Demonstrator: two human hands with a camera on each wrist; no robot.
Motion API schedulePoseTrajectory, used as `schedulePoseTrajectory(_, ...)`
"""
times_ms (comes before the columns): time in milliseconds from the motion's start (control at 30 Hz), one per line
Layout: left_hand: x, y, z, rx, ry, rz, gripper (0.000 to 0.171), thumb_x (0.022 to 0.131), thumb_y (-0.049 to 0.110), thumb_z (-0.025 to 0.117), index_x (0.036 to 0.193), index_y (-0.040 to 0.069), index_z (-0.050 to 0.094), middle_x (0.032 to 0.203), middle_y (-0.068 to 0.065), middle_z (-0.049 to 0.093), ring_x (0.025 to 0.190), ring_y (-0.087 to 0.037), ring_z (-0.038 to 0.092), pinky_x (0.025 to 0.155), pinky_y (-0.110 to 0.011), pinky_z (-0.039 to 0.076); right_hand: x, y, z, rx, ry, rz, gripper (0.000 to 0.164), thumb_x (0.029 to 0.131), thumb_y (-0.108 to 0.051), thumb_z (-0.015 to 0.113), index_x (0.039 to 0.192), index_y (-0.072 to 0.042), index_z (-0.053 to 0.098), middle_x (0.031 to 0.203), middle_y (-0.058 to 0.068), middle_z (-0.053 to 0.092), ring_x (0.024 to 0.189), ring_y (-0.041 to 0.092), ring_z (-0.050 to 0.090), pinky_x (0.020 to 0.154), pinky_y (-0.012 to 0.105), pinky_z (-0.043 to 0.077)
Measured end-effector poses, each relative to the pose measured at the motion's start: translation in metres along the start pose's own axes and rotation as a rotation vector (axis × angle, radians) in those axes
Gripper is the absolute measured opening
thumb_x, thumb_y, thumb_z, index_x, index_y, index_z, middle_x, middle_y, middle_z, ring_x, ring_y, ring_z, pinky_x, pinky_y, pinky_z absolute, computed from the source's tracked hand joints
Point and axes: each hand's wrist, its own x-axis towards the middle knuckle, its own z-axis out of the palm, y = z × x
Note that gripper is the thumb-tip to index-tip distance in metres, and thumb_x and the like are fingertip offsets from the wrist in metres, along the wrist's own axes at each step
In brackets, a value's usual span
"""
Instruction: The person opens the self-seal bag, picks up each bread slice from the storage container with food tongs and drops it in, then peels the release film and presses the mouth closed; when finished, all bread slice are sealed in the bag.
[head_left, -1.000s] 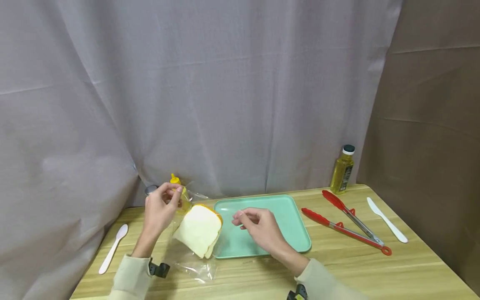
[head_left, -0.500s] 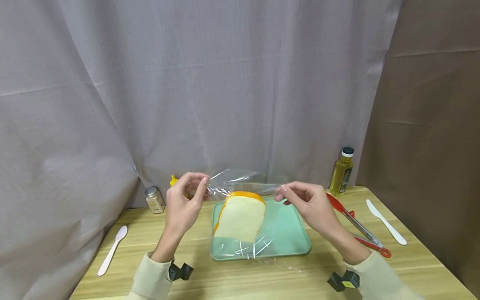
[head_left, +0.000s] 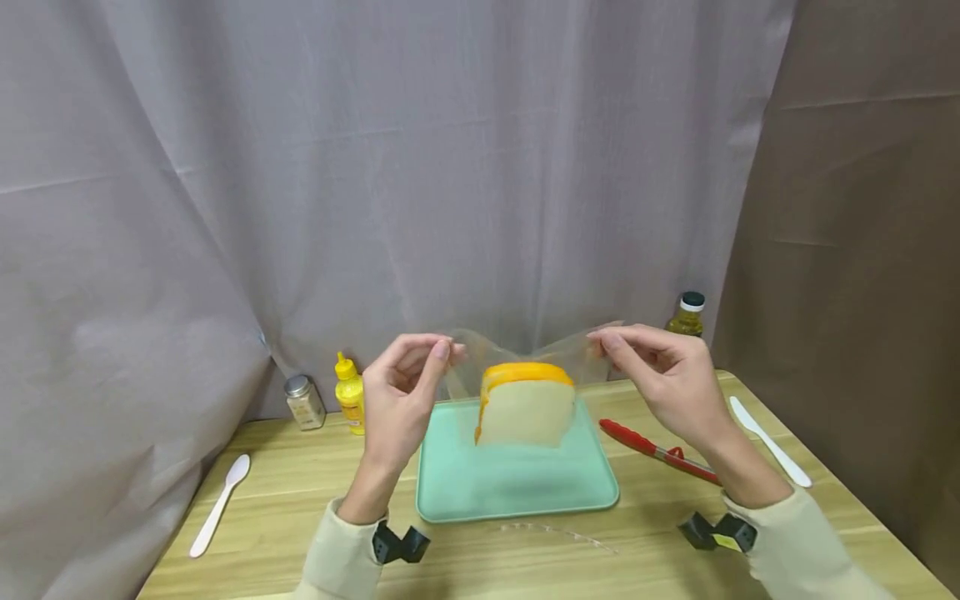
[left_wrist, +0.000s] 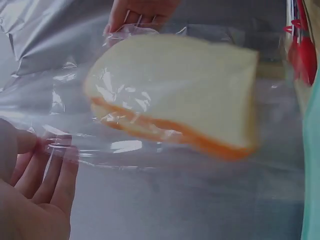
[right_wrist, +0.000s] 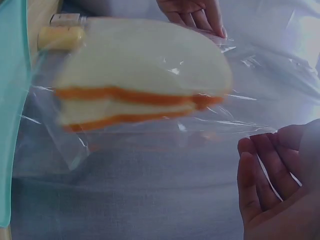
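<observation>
A clear plastic bag [head_left: 465, 367] hangs between my two hands, with bread slices [head_left: 527, 408] inside it. My left hand [head_left: 401, 396] pinches the bag's upper left corner between thumb and fingers. At the upper right corner my right hand [head_left: 667, 379] pinches it the same way. Two slices with orange crust, one behind the other, show through the film in the right wrist view, where the bread [right_wrist: 145, 65] looks slightly blurred. Below the bag in the head view lies a mint green tray [head_left: 517, 492] on the wooden table.
At left are a white spoon [head_left: 220, 506], a shaker jar [head_left: 304, 402] and a yellow squeeze bottle [head_left: 350, 393]. Red tongs [head_left: 637, 437], partly behind my right arm, lie right of the tray with a white knife [head_left: 770, 442]. An oil bottle [head_left: 686, 315] stands behind. A clear strip [head_left: 558, 531] lies in front.
My right hand has taken hold of the bag's other corner. Both hands have moved right and up, carrying the bread from beside the tray to above it.
</observation>
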Motion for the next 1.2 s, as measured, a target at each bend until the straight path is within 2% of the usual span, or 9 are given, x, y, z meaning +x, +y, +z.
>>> schedulePoseTrajectory(100, 0.001, -0.002, 0.003, -0.017, -0.012, -0.03, 0.013, 0.106, 0.011, 0.071, 0.113, 0.001, 0.074, 0.107, -0.019, 0.083, 0.094, -0.027, 0.083, 0.088, -0.043, 0.068, 0.004, 0.002, -0.004, -0.009, 0.0, 0.009, 0.017, 0.104, -0.003, 0.071, 0.115, -0.009, 0.082, 0.106, 0.005, 0.082, 0.093, 0.011, 0.075, 0.077, 0.019, 0.064)
schedulePoseTrajectory(167, 0.001, -0.003, 0.004, -0.029, 0.006, -0.033, 0.013, 0.106, 0.01, 0.071, 0.113, -0.001, 0.074, 0.106, -0.021, 0.082, 0.093, -0.03, 0.083, 0.087, -0.044, 0.069, 0.006, 0.005, -0.006, -0.022, 0.012, 0.026, 0.015, 0.104, -0.004, 0.071, 0.114, -0.009, 0.082, 0.105, 0.003, 0.082, 0.092, 0.009, 0.075, 0.067, 0.018, 0.06)
schedulePoseTrajectory(300, -0.001, -0.002, 0.002, -0.035, 0.03, -0.028, 0.014, 0.106, 0.011, 0.071, 0.113, -0.001, 0.075, 0.106, -0.021, 0.083, 0.091, -0.032, 0.083, 0.084, -0.046, 0.069, 0.005, 0.008, -0.01, -0.036, 0.031, 0.051, 0.013, 0.105, -0.007, 0.072, 0.112, -0.01, 0.082, 0.105, -0.006, 0.082, 0.084, 0.007, 0.071, 0.046, 0.027, 0.044)
schedulePoseTrajectory(367, -0.002, -0.002, 0.002, -0.04, 0.025, -0.03, 0.014, 0.105, 0.011, 0.072, 0.113, -0.001, 0.075, 0.107, -0.02, 0.083, 0.091, -0.032, 0.083, 0.084, -0.046, 0.069, 0.004, 0.009, -0.01, -0.036, 0.036, 0.053, 0.013, 0.104, -0.007, 0.072, 0.112, -0.009, 0.082, 0.106, -0.008, 0.082, 0.083, 0.007, 0.07, 0.048, 0.026, 0.046)
schedulePoseTrajectory(533, -0.007, -0.003, -0.002, -0.058, 0.022, -0.04, 0.015, 0.104, 0.008, 0.073, 0.114, -0.003, 0.075, 0.107, -0.024, 0.082, 0.09, -0.031, 0.083, 0.082, -0.047, 0.069, 0.0, 0.012, -0.004, 0.002, 0.042, 0.056, 0.015, 0.104, -0.006, 0.072, 0.116, -0.007, 0.082, 0.107, -0.005, 0.084, 0.088, 0.009, 0.075, 0.068, 0.02, 0.06)
schedulePoseTrajectory(667, -0.009, -0.005, -0.006, -0.062, 0.007, -0.05, 0.014, 0.103, 0.005, 0.073, 0.115, -0.002, 0.076, 0.107, -0.028, 0.081, 0.091, -0.033, 0.083, 0.081, -0.047, 0.069, -0.005, 0.016, 0.002, 0.022, 0.06, 0.057, 0.017, 0.104, -0.005, 0.072, 0.118, -0.005, 0.081, 0.104, -0.001, 0.084, 0.083, 0.012, 0.075, 0.06, 0.019, 0.052)
schedulePoseTrajectory(800, -0.011, -0.008, -0.011, -0.07, -0.026, -0.066, 0.019, 0.103, 0.003, 0.072, 0.121, -0.001, 0.076, 0.109, -0.025, 0.082, 0.094, -0.036, 0.082, 0.085, -0.048, 0.068, -0.011, 0.02, 0.006, 0.044, 0.085, 0.066, 0.017, 0.103, -0.004, 0.073, 0.118, -0.004, 0.081, 0.103, -0.002, 0.084, 0.081, 0.014, 0.073, 0.057, 0.018, 0.048)
schedulePoseTrajectory(1000, -0.01, -0.014, -0.017, -0.111, -0.085, -0.115, 0.022, 0.103, 0.003, 0.072, 0.122, -0.007, 0.074, 0.107, -0.014, 0.084, 0.096, -0.034, 0.083, 0.089, -0.048, 0.068, -0.016, 0.024, 0.005, 0.074, 0.109, 0.091, 0.021, 0.101, -0.001, 0.075, 0.121, -0.002, 0.079, 0.1, -0.005, 0.084, 0.081, 0.012, 0.076, 0.06, 0.018, 0.053)
schedulePoseTrajectory(1200, -0.009, -0.018, -0.024, -0.197, -0.167, -0.136, 0.026, 0.105, 0.001, 0.068, 0.124, -0.017, 0.067, 0.109, -0.007, 0.085, 0.1, -0.024, 0.083, 0.09, -0.046, 0.068, -0.017, 0.028, 0.003, 0.248, 0.075, 0.08, 0.022, 0.101, 0.005, 0.071, 0.123, 0.005, 0.075, 0.102, -0.002, 0.085, 0.087, 0.012, 0.079, 0.073, 0.019, 0.064)
